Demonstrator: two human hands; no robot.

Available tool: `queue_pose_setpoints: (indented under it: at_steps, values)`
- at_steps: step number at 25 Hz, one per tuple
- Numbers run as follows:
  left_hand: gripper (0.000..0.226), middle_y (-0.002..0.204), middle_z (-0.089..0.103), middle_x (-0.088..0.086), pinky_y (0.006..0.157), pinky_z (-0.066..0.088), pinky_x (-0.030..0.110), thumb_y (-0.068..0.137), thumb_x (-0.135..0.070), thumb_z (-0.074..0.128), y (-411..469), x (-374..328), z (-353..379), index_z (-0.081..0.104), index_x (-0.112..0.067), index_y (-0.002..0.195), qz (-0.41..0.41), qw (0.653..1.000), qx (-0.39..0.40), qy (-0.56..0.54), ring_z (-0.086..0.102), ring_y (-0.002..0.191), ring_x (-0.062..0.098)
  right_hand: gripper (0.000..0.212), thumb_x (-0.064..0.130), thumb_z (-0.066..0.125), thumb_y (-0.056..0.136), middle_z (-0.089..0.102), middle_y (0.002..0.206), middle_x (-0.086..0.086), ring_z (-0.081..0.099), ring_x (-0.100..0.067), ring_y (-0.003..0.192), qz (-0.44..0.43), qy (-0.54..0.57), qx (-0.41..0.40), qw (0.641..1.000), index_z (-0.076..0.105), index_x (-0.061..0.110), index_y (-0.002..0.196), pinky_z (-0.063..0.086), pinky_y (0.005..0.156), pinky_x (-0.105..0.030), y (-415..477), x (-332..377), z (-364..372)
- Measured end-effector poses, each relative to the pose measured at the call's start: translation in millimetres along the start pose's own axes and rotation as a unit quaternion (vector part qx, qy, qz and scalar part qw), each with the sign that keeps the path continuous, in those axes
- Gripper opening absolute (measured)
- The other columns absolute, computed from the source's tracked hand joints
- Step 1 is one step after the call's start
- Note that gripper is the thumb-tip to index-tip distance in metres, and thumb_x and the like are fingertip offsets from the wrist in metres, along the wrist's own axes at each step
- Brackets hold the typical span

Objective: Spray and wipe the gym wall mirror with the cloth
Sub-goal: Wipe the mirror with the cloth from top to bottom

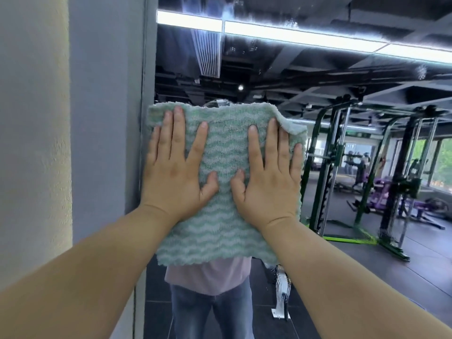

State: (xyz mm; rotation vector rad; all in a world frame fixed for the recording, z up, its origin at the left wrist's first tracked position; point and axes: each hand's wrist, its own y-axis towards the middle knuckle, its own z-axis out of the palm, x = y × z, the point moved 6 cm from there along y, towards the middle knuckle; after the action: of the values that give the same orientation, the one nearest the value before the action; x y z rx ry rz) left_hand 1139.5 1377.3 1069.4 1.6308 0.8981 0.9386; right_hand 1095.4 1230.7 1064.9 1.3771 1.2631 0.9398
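Gym wall mirror (269, 69) fills the centre and right of the view, its glass carrying patches of wet droplets near the top edge and at the far right. Flat against that glass, close to the mirror's left edge, lies the cloth (227, 152), a fluffy square with a wavy pattern in pale green and white; its top right corner is folded a little toward the viewer.

Both hands press on the cloth with nothing gripped. The left hand (176, 172) lies flat on the cloth's left half, fingers straight and spread and pointing up, its outer fingers reaching the cloth's left border. The right hand (269, 182) lies flat on the right half in the same way, released and spread. The two thumbs angle inward and sit near each other at the middle of the cloth, not touching. Bare forearms run up from the lower corners.

Left of the mirror stands its grey frame (148, 69), then a grey wall (105, 118) and a cream textured pillar (31, 143).

Reflected below the cloth are a pale shirt (208, 275) and blue jeans (210, 311). Further right the glass shows a green-and-black rack (327, 167), purple machines (381, 192), dark floor, windows with greenery and a long ceiling light strip (293, 33).
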Motion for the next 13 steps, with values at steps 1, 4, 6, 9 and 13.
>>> queue_pose_setpoints:
  at_steps: [1, 4, 6, 9, 13]
  values:
    - [0.081, 0.157, 0.007, 0.029, 0.118, 0.001, 0.047, 0.085, -0.050, 0.036, 0, 0, 0, 0.017, -0.011, 0.153, 0.000, 1.000, -0.001, -0.002, 0.006, 0.146, 0.041, 0.072, 0.040, 0.036, 0.086, 0.014, 0.160, -0.014, 0.009, -0.027, 0.148, -0.004, 0.000, -0.001, 1.000, 0.021, 0.017, 0.153, 0.002, 0.119, -0.050, 0, 0, -1]
    - [0.081, 0.157, 0.006, 0.030, 0.118, -0.001, 0.048, 0.085, -0.050, 0.034, 0, -2, 0, 0.015, -0.010, 0.153, -0.006, 1.000, -0.003, 0.001, 0.005, 0.146, 0.042, 0.071, 0.041, 0.038, 0.088, 0.014, 0.161, -0.012, 0.010, -0.026, 0.148, -0.025, 0.009, 0.001, 1.000, 0.022, 0.018, 0.153, 0.004, 0.120, -0.049, 0, -4, -3]
    - [0.082, 0.156, 0.004, 0.032, 0.118, -0.002, 0.050, 0.085, -0.050, 0.033, 2, -8, 1, 0.014, -0.008, 0.153, -0.026, 1.000, 0.001, 0.003, 0.003, 0.145, 0.044, 0.071, 0.042, 0.038, 0.089, 0.015, 0.161, -0.009, 0.011, -0.023, 0.148, -0.053, 0.012, 0.006, 0.998, 0.022, 0.019, 0.153, 0.006, 0.120, -0.048, -1, -11, -5]
    - [0.083, 0.153, 0.003, 0.037, 0.117, 0.000, 0.055, 0.086, -0.051, 0.031, 6, -28, 3, 0.013, -0.004, 0.153, -0.057, 0.998, 0.006, 0.002, 0.002, 0.144, 0.049, 0.068, 0.042, 0.038, 0.089, 0.022, 0.159, -0.004, 0.017, -0.019, 0.147, -0.096, 0.008, 0.005, 0.995, 0.025, 0.019, 0.152, 0.007, 0.121, -0.045, -2, -32, -8]
    - [0.082, 0.153, 0.005, 0.037, 0.118, 0.002, 0.056, 0.087, -0.051, 0.032, 18, -87, 9, 0.015, -0.003, 0.152, -0.036, 0.999, 0.009, 0.004, 0.004, 0.144, 0.049, 0.069, 0.042, 0.038, 0.089, 0.022, 0.159, -0.001, 0.018, -0.019, 0.146, -0.084, 0.008, 0.000, 0.996, 0.026, 0.018, 0.152, 0.007, 0.121, -0.045, -9, -92, -16]
